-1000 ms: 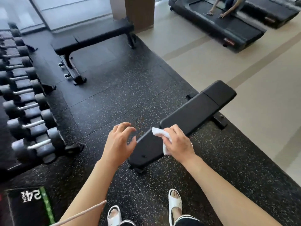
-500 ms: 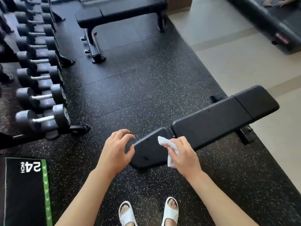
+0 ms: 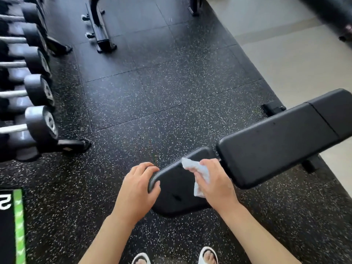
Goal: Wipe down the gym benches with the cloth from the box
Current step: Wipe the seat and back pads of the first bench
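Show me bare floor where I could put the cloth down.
Free: the rubber floor between the dumbbell rack and the bench, and the tile beyond the bench. Crowded: the seat pad, where both hands are, and along the rack.

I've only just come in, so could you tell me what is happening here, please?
A person is wiping a black gym bench. The right hand holds a white cloth on the bench's seat pad, while the left hand grips that pad's near corner. A dumbbell rack stands to the left, and a second bench's frame shows farther back.
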